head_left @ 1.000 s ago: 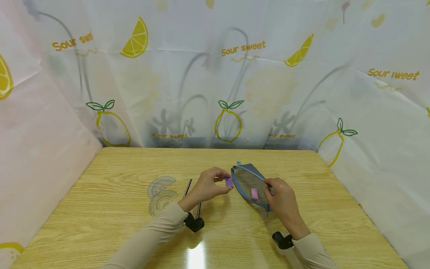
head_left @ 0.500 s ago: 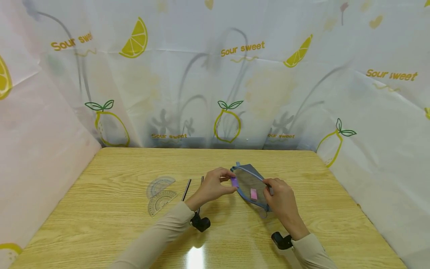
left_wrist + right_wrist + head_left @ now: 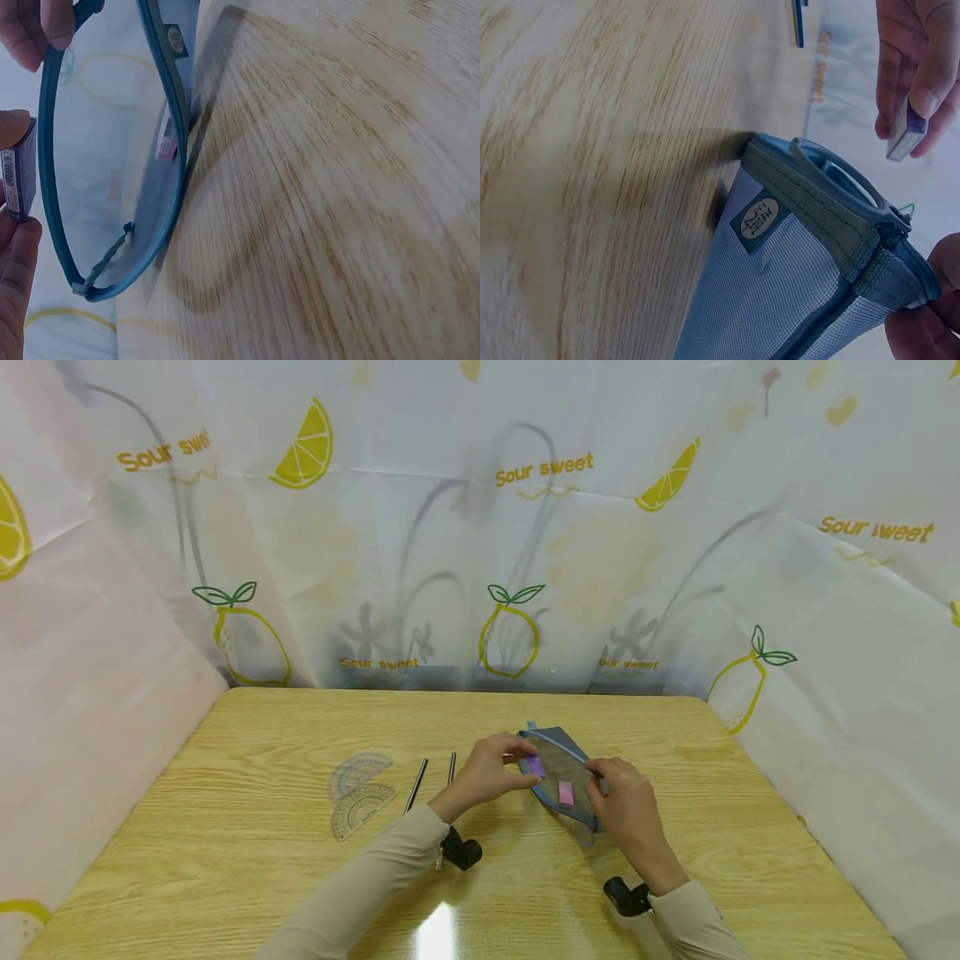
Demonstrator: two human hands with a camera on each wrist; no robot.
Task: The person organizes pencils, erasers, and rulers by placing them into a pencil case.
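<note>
Pinching left fingers [image 3: 16,266] on a small purple, barcode-edged block [image 3: 22,172], right fingers [image 3: 922,334] gripping a blue-rimmed pouch [image 3: 799,270].

The table [image 3: 262,760] has a yellowish wood grain. Nearer its left edge than its right lie two clear protractors [image 3: 362,810], one closer to the far edge. Two thin sticks [image 3: 416,783], partly hidden, point toward that edge. Between them and the right edge rests a pouch [image 3: 564,739].
</note>
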